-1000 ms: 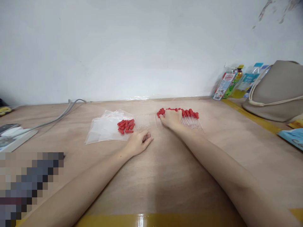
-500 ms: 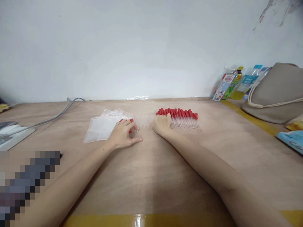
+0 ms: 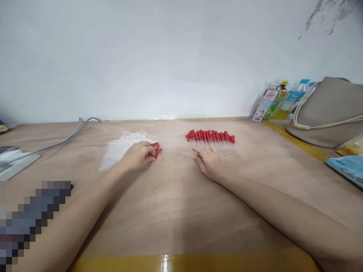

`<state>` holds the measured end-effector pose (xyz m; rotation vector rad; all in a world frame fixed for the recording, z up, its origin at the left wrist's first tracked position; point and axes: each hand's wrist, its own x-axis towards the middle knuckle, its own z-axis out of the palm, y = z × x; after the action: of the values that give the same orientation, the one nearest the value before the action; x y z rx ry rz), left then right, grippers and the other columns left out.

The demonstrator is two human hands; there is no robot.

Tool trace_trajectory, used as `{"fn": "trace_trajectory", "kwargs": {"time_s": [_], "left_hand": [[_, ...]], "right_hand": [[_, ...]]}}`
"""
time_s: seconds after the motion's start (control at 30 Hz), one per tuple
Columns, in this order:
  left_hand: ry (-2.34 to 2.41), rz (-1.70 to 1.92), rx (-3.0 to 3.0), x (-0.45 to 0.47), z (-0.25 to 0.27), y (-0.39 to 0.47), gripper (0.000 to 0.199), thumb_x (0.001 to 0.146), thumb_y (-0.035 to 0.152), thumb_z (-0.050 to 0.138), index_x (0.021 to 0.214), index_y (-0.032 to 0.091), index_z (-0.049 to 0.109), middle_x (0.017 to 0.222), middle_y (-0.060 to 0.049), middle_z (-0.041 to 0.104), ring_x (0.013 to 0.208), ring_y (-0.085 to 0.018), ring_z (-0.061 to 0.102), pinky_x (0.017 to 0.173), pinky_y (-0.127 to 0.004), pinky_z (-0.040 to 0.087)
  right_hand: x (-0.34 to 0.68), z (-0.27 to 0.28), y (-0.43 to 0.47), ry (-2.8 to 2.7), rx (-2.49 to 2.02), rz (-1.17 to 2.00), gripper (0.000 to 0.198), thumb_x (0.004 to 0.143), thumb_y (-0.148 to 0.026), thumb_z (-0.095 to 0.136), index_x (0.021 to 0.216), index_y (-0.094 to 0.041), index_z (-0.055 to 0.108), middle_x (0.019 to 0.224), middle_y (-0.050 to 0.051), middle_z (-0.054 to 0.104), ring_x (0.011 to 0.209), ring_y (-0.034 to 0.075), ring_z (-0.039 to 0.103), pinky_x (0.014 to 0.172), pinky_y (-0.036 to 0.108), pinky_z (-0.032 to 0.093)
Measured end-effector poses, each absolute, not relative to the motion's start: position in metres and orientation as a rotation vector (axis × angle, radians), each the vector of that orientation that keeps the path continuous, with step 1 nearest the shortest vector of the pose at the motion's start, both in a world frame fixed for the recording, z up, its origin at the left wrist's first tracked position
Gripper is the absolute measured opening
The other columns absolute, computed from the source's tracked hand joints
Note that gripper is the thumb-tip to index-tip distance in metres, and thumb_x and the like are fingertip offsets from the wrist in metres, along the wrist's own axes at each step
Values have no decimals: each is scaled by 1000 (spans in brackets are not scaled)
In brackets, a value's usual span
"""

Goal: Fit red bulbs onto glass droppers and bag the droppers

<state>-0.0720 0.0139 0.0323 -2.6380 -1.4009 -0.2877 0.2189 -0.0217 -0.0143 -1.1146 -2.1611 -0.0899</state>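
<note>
My left hand (image 3: 138, 155) is curled with its fingertips closed on a red rubber bulb, among loose red rubber bulbs (image 3: 157, 150) beside the plastic bags. My right hand (image 3: 208, 162) pinches a thin clear dropper tube (image 3: 187, 154) that points left. Between the hands lies a row of clear tubes (image 3: 170, 145) without bulbs. Behind my right hand, several droppers with red bulbs (image 3: 211, 135) lie side by side, bulbs toward the wall. My left fingers partly hide the bulbs at their tips.
Flat clear plastic bags (image 3: 113, 149) lie left of the bulbs. A grey cable (image 3: 65, 139) runs to a white power strip (image 3: 21, 164). Bottles (image 3: 290, 100), a carton (image 3: 266, 105) and a beige bag (image 3: 329, 113) stand at right. A blue packet (image 3: 347, 170) lies nearer.
My right hand has turned and moved right and nearer, and a clear tube now shows in its fingers. My left hand has drawn slightly left, its thumb closing in toward the fingers.
</note>
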Motion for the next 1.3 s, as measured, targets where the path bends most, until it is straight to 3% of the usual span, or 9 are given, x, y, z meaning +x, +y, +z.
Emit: {"fn": "trace_trajectory", "kwargs": {"time_s": [0.07,0.33,0.53,0.7,0.87,1.3], "left_hand": [[-1406,-298,-2641,-72,32,15,10,73,26,54,73,21,63,78,-4,54,72,-19,52,63,-29,38],[-1428,-468,-2764,-57,51,0,13,78,26,46,71,18,54,76,-4,53,73,-18,51,63,-28,39],[-1455,-963,-2894,-11,22,-22,12,87,25,39,88,18,49,86,-4,59,79,-17,55,68,-29,44],[-1465,-1225,-2900,7,-3,-27,18,86,29,46,99,18,50,90,-5,62,83,-17,59,72,-31,48],[-1416,-1210,-2908,9,2,-29,18,87,28,45,94,18,59,89,-5,60,84,-17,56,74,-32,46],[-1397,-1254,-3058,10,1,-36,16,86,28,46,87,17,57,82,-2,63,75,-14,57,69,-26,45]], "right_hand": [[229,-16,-27,-2170,-1067,-102,28,90,-23,37,112,-16,52,94,9,64,87,19,57,76,32,33],[231,-15,-29,-2173,-1002,-60,21,89,-22,38,94,-17,57,87,6,63,80,16,56,74,31,33],[228,-12,-33,-2169,-999,11,17,87,-27,41,86,-18,55,75,2,62,67,12,53,76,31,29],[226,-10,-36,-2195,-1004,4,20,87,-30,41,87,-17,56,73,1,63,60,11,52,77,31,27],[225,-10,-35,-2235,-1000,20,20,88,-29,40,86,-18,57,72,1,62,58,10,50,77,31,26],[230,-10,-29,-2272,-881,235,16,86,-29,49,86,-20,63,73,-2,64,62,9,51,77,31,24]]}}
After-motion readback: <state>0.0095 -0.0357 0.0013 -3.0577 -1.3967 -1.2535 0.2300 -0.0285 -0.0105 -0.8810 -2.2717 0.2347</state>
